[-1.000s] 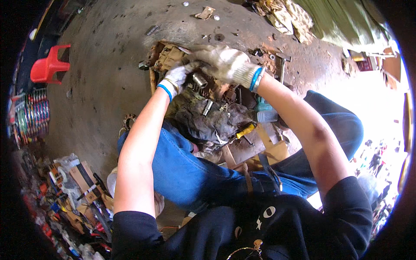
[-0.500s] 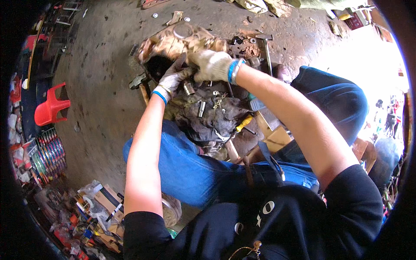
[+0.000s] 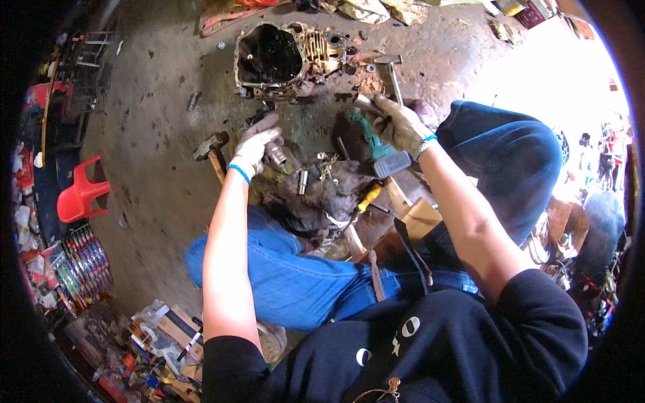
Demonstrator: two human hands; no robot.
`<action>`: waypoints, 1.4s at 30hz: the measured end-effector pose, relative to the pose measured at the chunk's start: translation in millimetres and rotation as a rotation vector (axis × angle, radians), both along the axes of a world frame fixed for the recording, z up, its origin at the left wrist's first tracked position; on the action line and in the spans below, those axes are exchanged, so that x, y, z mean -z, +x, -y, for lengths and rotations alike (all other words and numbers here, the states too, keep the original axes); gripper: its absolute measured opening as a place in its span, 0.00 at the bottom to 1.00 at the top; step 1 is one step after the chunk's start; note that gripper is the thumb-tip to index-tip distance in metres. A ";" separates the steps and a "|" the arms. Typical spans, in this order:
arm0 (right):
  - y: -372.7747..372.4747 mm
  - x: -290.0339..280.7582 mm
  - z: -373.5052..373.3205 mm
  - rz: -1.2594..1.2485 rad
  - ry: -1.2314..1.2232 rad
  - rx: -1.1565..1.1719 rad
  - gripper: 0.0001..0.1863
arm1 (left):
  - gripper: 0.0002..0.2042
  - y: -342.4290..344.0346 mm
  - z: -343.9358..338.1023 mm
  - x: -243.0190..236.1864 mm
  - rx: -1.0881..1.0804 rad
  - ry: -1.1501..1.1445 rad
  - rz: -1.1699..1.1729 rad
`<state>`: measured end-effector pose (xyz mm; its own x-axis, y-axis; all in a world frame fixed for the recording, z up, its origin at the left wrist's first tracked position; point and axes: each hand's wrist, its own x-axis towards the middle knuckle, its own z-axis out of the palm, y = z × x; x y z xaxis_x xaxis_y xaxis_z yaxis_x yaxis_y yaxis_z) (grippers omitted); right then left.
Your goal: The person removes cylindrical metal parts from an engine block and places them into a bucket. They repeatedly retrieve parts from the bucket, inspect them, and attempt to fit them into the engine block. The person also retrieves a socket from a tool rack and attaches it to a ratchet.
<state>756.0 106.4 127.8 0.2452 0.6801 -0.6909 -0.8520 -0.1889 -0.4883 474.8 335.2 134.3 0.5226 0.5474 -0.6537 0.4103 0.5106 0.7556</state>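
My gloved left hand (image 3: 256, 145), fingers apart and stretched out, is just beside a ribbed metal cylinder (image 3: 279, 156). My gloved right hand (image 3: 402, 123) has its fingers curled round something I cannot make out, above a teal power tool (image 3: 365, 134). Beyond both lies a dirty metal housing (image 3: 302, 70) with a dark, oily cavity. Nearer me, a smaller socket (image 3: 304, 182) rests on a blackened rag (image 3: 285, 203), beside a yellow-handled tool (image 3: 369, 197).
A hammer (image 3: 200, 150) lies left of my left hand, another (image 3: 389, 60) beyond my right. Wood pieces (image 3: 421, 214) lie between my legs. A red plastic chair (image 3: 79, 196) stands on the left, with piled parts and clutter (image 3: 168, 343) at lower left.
The metal housing has moved away from me, leaving my hands. My hands have separated, the right moving rightward over the power tool, which shows more fully now.
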 end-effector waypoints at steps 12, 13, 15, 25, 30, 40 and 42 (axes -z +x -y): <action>28.1 -40.8 -17.3 -0.289 0.626 0.207 0.24 | 0.22 -20.5 30.1 -130.7 -0.096 -0.022 -0.040; 36.1 -50.6 -17.7 -0.359 0.532 0.171 0.24 | 0.22 -18.2 28.4 -150.2 -0.081 -0.002 -0.021; 51.5 -68.8 -23.0 -0.286 0.562 0.085 0.26 | 0.19 -9.0 21.4 -186.4 -0.089 0.038 -0.045; 135.2 -151.1 -45.4 0.983 0.286 -0.408 0.25 | 0.19 25.6 2.2 -235.5 0.111 0.359 -0.129; 174.2 -126.5 -58.3 1.307 -0.042 -0.604 0.23 | 0.24 59.0 -13.8 -170.7 0.219 0.342 -0.236; 209.1 -23.9 -136.7 1.428 -0.431 -1.292 0.32 | 0.28 160.3 -50.6 -37.6 0.957 0.737 -0.916; 212.9 -10.6 -155.2 1.549 -0.437 -1.463 0.31 | 0.27 169.6 -55.1 -14.5 0.997 0.756 -0.985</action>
